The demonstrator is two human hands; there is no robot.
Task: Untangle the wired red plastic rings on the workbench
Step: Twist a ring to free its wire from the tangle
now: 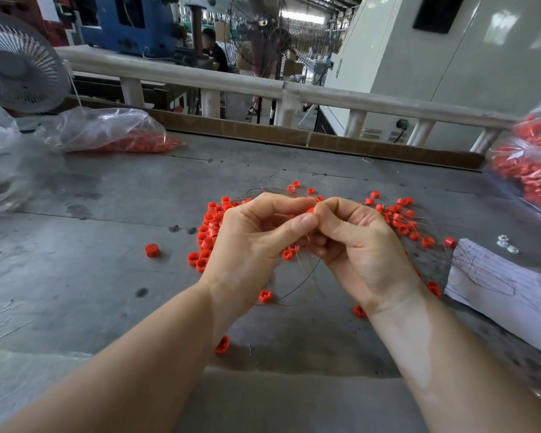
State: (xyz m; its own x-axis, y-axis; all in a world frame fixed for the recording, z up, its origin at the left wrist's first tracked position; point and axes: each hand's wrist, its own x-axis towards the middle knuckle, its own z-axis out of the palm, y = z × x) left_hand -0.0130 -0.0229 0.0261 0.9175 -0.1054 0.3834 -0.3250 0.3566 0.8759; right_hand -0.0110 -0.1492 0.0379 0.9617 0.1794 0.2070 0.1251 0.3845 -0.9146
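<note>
Pinching one small red plastic ring (pixel 310 210) between my left hand (pixel 250 242) and right hand (pixel 359 245) grips | thin-wired tangle (pixel 400 220) across grey bench (pixel 107 245) mostly unsorted

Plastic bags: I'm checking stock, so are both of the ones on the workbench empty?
No: the left bag and the right bag on the workbench both hold red rings.

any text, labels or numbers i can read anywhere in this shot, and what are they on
Nothing can be read.
Sheet of paper on the workbench, right: handwritten lines, too small and blurred to read.
Plastic bags of red rings: no label shows.
Grey cabinet behind: no legible marking.
</note>
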